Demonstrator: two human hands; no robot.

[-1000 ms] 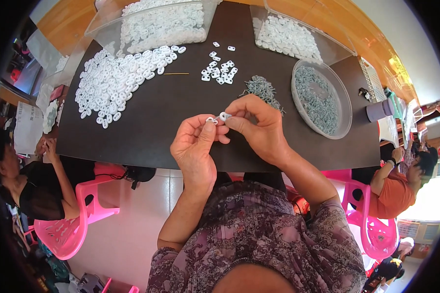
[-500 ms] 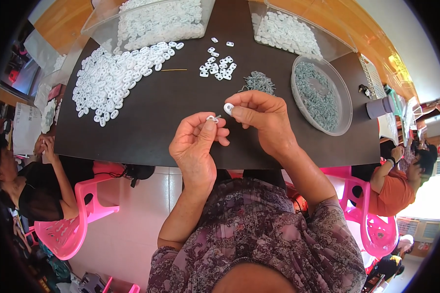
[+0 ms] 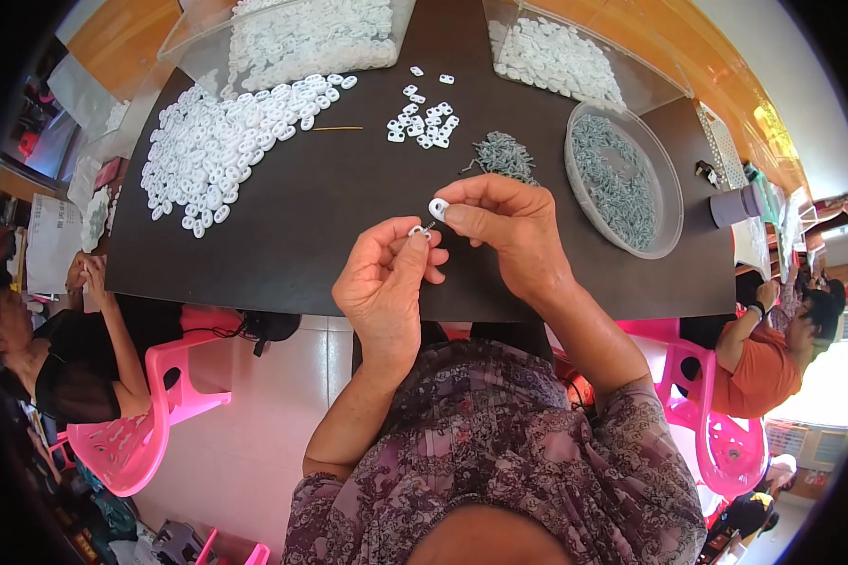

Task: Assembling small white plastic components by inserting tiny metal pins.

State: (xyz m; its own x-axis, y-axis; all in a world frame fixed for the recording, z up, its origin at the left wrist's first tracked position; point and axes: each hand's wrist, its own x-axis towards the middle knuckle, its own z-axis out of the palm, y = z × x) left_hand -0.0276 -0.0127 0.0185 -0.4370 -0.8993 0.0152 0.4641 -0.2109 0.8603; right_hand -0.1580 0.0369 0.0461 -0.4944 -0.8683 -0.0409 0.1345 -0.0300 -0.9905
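Observation:
My left hand (image 3: 386, 282) pinches a small white plastic piece with a thin metal part (image 3: 416, 231) at its fingertips. Just to its right, my right hand (image 3: 509, 231) holds a small white oval piece (image 3: 438, 208) between thumb and forefinger, almost touching the left hand's piece. Both hands hover over the near edge of the dark table (image 3: 330, 217). A small heap of grey metal parts (image 3: 502, 155) lies just beyond my right hand.
A big spread of white plastic pieces (image 3: 226, 141) lies far left, a small cluster (image 3: 422, 122) at mid-table. A round clear dish of grey parts (image 3: 622, 179) sits right. Two clear trays (image 3: 292, 33) (image 3: 556, 56) stand behind. Other people sit on pink chairs (image 3: 132, 443) at both sides.
My right hand has lifted its white oval piece slightly up and away from the left hand's piece, then held close beside it. The view has shifted a little.

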